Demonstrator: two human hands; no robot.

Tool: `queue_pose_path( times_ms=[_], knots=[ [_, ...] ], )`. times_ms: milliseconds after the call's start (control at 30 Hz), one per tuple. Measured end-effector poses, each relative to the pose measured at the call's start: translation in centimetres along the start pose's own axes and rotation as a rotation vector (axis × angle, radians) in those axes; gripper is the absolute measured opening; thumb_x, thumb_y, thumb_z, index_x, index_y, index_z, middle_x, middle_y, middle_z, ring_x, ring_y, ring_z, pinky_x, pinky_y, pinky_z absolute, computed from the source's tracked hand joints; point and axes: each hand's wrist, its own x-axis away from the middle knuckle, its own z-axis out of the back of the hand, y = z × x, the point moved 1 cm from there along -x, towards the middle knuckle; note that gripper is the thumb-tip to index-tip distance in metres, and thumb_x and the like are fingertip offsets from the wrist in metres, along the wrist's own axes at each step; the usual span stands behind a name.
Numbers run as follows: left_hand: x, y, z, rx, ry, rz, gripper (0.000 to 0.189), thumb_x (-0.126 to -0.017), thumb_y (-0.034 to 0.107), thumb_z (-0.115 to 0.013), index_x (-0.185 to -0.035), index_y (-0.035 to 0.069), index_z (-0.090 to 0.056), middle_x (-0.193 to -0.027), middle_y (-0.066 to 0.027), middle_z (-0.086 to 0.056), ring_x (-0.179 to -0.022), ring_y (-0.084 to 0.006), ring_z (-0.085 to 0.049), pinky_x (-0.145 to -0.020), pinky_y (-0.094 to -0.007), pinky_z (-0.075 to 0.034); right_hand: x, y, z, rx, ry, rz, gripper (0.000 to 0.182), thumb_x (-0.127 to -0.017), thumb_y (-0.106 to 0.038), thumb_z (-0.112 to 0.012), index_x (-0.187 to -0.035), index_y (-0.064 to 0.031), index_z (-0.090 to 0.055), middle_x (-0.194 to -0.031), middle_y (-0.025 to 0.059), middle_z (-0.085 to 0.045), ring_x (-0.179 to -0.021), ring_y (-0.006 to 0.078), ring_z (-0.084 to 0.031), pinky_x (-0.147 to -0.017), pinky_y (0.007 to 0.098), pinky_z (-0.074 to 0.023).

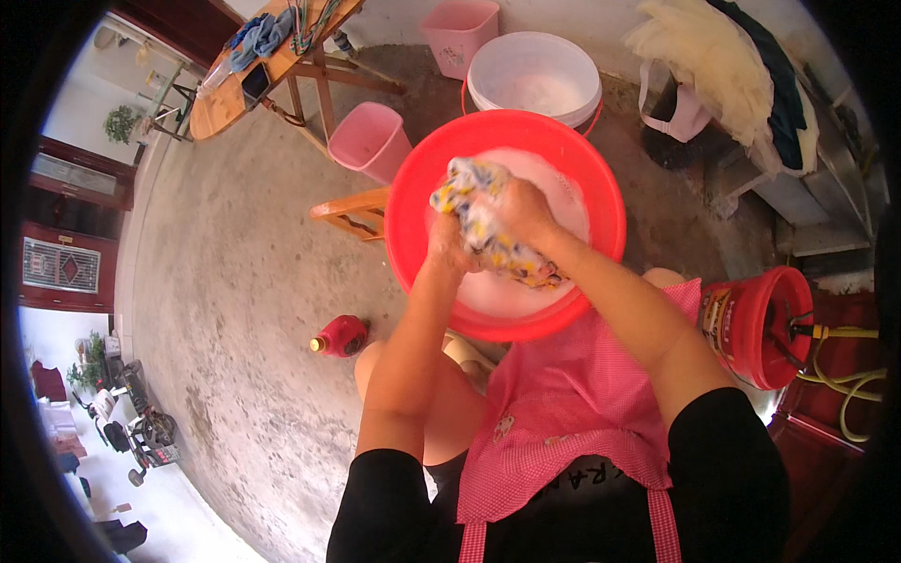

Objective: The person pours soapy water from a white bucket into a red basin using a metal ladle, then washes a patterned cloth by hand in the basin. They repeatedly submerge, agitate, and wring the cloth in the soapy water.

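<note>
Both my hands grip a wet, patterned cloth (486, 225), white with yellow and dark blue spots. My left hand (448, 243) holds its left side, while my right hand (522, 211) is closed over its upper right part, slightly blurred. The bunched cloth is held over a red plastic basin (412, 169) of whitish, sudsy water (559, 193). Some fingers of each hand are hidden by the fabric. The basin's near rim is close to my red checked apron (563, 394).
Behind the basin stand a white bucket (535, 70) and pink bins (369, 141) (461, 42). A wooden stool (350, 211) is left of the basin, a red detergent bottle (343, 336) on the concrete floor. At right are a red bucket (757, 327) with a yellow hose (845, 332) and draped clothes (711, 56).
</note>
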Motion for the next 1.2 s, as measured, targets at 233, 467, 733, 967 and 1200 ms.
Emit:
queue_pose_path(
  times_ms=[233, 467, 733, 967, 1200],
  knots=[
    [1.7, 4.3, 1.1, -1.075, 0.395, -0.467, 0.050, -0.084, 0.035, -0.059, -0.120, 0.002, -0.048, -0.115, -0.0203, -0.055, -0.099, -0.0314, -0.059, -0.082, -0.0452, -0.048, -1.7, 4.6, 3.6, 0.473, 0.070, -0.062, 0.060, -0.079, -0.038, -0.062, -0.125, -0.0034, -0.046, -0.111, 0.0237, -0.056, -0.102, 0.0362, -0.056, -0.082, 0.0448, -0.0467],
    [1.0, 0.7, 3.5, -2.442, 0.283, -0.740, 0.067, -0.077, 0.047, -0.060, -0.135, 0.018, -0.042, -0.136, -0.0179, -0.041, -0.114, -0.0422, -0.047, -0.096, -0.0480, -0.039, -1.2, 7.6, 1.3, 0.560, -0.317, -0.059, 0.069, -0.075, -0.025, -0.064, -0.136, -0.0114, -0.036, -0.118, 0.0211, -0.047, -0.109, 0.0366, -0.051, -0.091, 0.0421, -0.0434],
    [-0.5, 0.2, 3.6, -1.994, -0.414, 0.097, 0.045, -0.082, 0.043, -0.058, -0.113, 0.010, -0.061, -0.104, -0.0164, -0.063, -0.095, -0.0270, -0.060, -0.081, -0.0370, -0.048, -2.3, 9.8, -1.0, 0.357, -0.892, 0.073, 0.055, -0.071, -0.017, -0.056, -0.126, -0.0124, -0.053, -0.118, 0.0206, -0.053, -0.107, 0.0354, -0.052, -0.091, 0.0388, -0.0424],
    [-4.3, 1.7, 7.2, -1.691, 0.431, -0.909, 0.051, -0.086, 0.041, -0.056, -0.125, 0.008, -0.048, -0.116, -0.0184, -0.054, -0.105, -0.0261, -0.055, -0.085, -0.0369, -0.046, -5.0, 8.4, 0.1, 0.276, 0.076, -0.144, 0.055, -0.075, -0.020, -0.062, -0.126, -0.0079, -0.050, -0.113, 0.0211, -0.057, -0.107, 0.0321, -0.055, -0.089, 0.0403, -0.0446],
    [-4.1, 1.2, 3.1, -0.084, 0.006, -0.158, 0.057, -0.089, 0.059, -0.040, -0.123, 0.014, -0.048, -0.117, -0.0078, -0.054, -0.103, -0.0287, -0.053, -0.085, -0.0473, -0.046, -5.2, 8.2, -6.9, -0.771, -0.288, -0.236, 0.052, -0.073, -0.026, -0.071, -0.118, -0.0060, -0.053, -0.102, 0.0124, -0.063, -0.096, 0.0257, -0.062, -0.080, 0.0382, -0.0479]
  ],
)
